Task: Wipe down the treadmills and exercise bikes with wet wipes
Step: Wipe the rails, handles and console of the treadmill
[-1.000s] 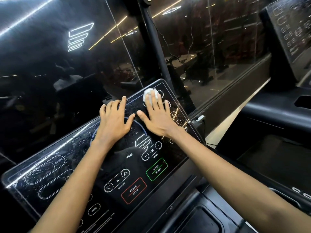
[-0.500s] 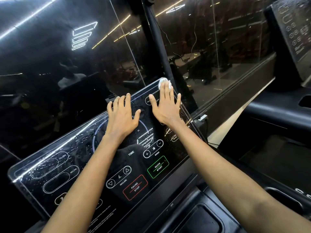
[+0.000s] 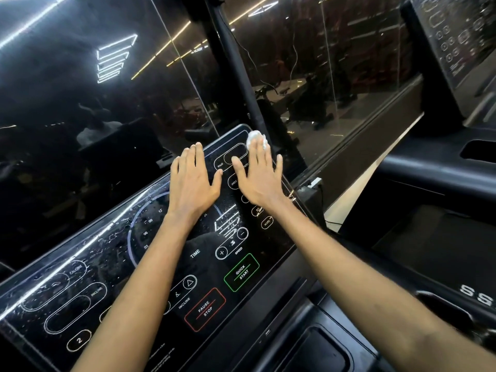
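**Both palms flat on the console**

We see the right hand (image 3: 259,181) spread flat with its fingers straight, pressing a balled white wipe (image 3: 255,136) under the fingertips at the far right corner of the console (image 3: 112,253). The left hand (image 3: 192,183) lies just beside it, also flat, fingers straight and close together, holding nothing. Droplets and streaks cover the panel's left half. The green button (image 3: 241,272) and red button (image 3: 205,308) sit nearer us, uncovered. Dark glass (image 3: 80,103) rises behind, and a second console (image 3: 456,36) stands to the right.
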